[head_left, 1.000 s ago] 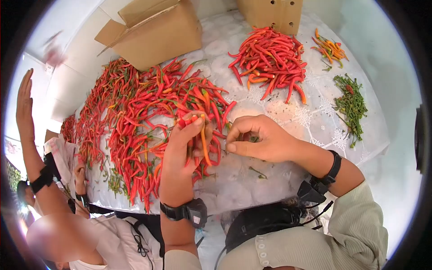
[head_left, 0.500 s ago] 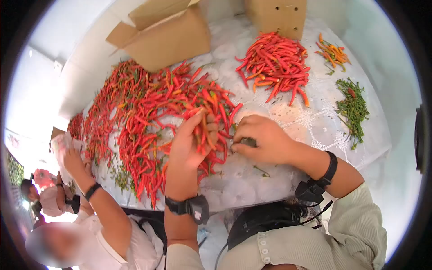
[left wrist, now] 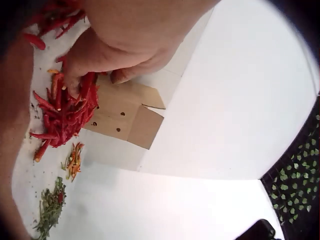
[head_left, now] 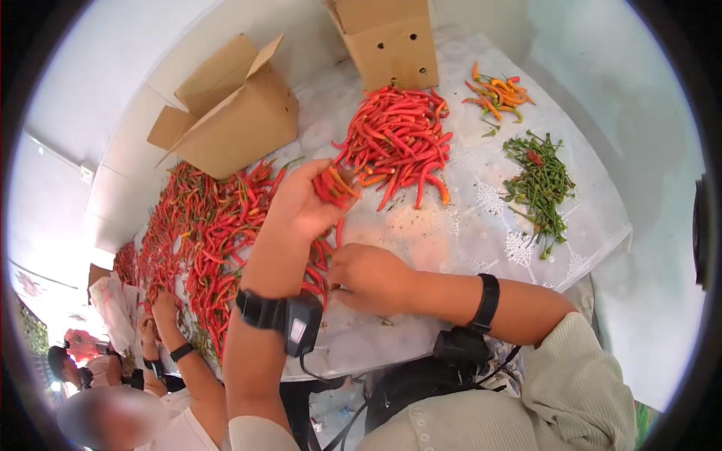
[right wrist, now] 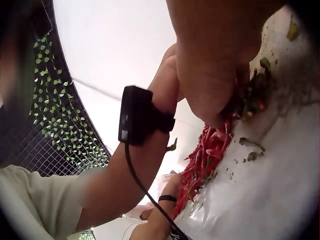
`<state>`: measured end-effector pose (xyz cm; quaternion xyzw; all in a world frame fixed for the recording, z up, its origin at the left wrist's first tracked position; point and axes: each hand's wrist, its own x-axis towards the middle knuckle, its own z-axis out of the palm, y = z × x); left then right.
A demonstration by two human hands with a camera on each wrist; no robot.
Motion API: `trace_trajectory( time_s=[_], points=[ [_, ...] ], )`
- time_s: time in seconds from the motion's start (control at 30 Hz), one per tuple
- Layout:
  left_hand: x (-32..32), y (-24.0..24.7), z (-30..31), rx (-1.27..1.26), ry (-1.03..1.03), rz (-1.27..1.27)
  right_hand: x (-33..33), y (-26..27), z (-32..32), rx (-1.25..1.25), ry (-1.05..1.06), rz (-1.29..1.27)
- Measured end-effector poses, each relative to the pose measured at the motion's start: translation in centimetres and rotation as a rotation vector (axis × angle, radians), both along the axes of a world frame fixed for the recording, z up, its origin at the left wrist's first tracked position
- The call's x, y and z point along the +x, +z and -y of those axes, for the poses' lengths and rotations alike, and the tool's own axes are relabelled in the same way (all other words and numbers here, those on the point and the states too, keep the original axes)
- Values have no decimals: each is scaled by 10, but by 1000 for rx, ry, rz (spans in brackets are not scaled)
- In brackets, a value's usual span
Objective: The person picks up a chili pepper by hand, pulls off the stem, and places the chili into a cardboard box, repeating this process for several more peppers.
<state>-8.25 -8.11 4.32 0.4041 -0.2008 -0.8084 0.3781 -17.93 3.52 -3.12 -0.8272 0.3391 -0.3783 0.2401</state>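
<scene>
My left hand (head_left: 304, 207) holds several red and orange chilies (head_left: 331, 188) in its curled fingers. It is raised beside the heap of destemmed red chilies (head_left: 398, 139), and in the left wrist view its fingertips overlap that heap. My right hand (head_left: 372, 278) is curled low over the table front. In the right wrist view, dark green chili stems (right wrist: 250, 100) show right at its fingers; its palm is hidden. To the left spreads a large mass of red chilies with green stems (head_left: 218, 225).
An open cardboard box (head_left: 233, 128) and a second box with holes (head_left: 391, 56) stand at the back. Orange chilies (head_left: 500, 94) and a pile of green stems (head_left: 541, 188) lie at the right. Another person's hands (head_left: 162, 312) work at the left.
My left hand has moved from the mass of stemmed chilies up and right to the red heap, carrying its chilies. My right hand has stayed low over the table. The head view has turned right.
</scene>
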Motion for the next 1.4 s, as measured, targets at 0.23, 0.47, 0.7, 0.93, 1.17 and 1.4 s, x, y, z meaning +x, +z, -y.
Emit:
trace_trajectory(
  time_s=[0.23, 0.47, 0.7, 0.93, 1.17, 1.4],
  points=[
    [-55, 14, 37, -20, 45, 108, 5, 0, -3, -16, -34, -86],
    [-81, 24, 66, -99, 64, 179, 4, -3, -6, -140, -51, -67],
    [-58, 39, 53, -239, -146, 156, 6, -6, -5, -161, -83, -75],
    [31, 53, 17, -268, -107, -130, 1, -4, 0, -143, -33, -73],
    [107, 17, -21, -320, 12, -279, -1, 0, 8, -86, -106, -27],
    [105, 88, -46, -561, -37, -664, 35, 26, -19, 148, 113, 180]
  ],
)
